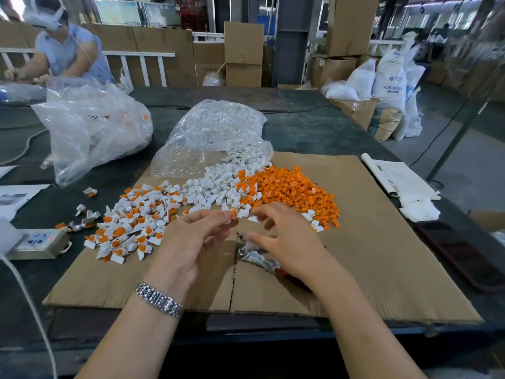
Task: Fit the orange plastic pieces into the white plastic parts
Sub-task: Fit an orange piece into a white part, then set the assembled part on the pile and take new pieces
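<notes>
My left hand point(196, 236) pinches a white plastic part with an orange piece in it point(232, 215) between thumb and fingertips, just above the cardboard. Beside it, my right hand point(287, 242) hovers with loosely spread, blurred fingers, and I see nothing held in it. Loose orange pieces point(292, 187) are heaped beyond my right hand. Loose white parts point(216, 187) lie in the middle, spilling from a clear bag point(216, 129). Joined white-and-orange parts point(134, 222) are spread out to the left of my left hand.
A cardboard sheet point(369, 255) covers the dark table. Metal pliers point(246, 253) lie under my right hand. A socket box point(38, 242) sits at the left, a clear bag point(93, 127) behind it. Papers point(399, 179), a white cloth point(418, 209) and a phone point(464, 258) lie at the right. Another person point(65, 50) works at the far left.
</notes>
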Tool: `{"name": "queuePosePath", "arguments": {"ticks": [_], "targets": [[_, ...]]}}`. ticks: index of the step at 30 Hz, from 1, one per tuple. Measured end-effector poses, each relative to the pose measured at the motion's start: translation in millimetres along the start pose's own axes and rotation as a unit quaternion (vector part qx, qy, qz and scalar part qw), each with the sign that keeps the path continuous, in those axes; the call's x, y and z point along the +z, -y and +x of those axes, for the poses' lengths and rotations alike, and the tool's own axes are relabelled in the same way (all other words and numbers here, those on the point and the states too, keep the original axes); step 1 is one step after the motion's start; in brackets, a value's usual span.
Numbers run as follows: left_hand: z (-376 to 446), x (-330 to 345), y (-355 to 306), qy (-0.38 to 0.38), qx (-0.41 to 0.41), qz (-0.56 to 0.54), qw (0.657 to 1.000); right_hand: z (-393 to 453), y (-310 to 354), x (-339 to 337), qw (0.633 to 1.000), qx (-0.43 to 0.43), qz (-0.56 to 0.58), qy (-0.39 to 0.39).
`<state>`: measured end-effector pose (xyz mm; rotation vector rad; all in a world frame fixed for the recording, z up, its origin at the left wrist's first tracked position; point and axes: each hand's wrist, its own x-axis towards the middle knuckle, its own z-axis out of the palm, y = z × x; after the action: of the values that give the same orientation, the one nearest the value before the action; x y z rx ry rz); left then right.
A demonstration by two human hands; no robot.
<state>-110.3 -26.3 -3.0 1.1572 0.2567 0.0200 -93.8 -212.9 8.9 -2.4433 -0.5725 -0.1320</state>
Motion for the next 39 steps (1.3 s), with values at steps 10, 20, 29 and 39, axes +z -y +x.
{"name": "queuePosePath", "arguments": {"ticks": [10,20,29,39], "targets": [[5.2,-9.0,1.3,-0.039,-0.026,-0.027,0.999,-10.9,-18.1,-1.8,0.963,0.044,-0.197,0.177],[2.6,0.7,-5.7,-0.022,-0.029,-0.078,0.996,4.6,14.1,-18.1,0.969,0.124,0.055,0.206],[0.3,1.3,-3.7,-0.028,-0.01,-0.063,0.998,6.2,34.3,-16.8,0.968,0.111,0.111,0.195],[-0.8,-2.3,4.2,-0.054,0.01,0.005,0.998,1.7,27.1,14.9,0.987,0.1,0.045,0.119]]}}
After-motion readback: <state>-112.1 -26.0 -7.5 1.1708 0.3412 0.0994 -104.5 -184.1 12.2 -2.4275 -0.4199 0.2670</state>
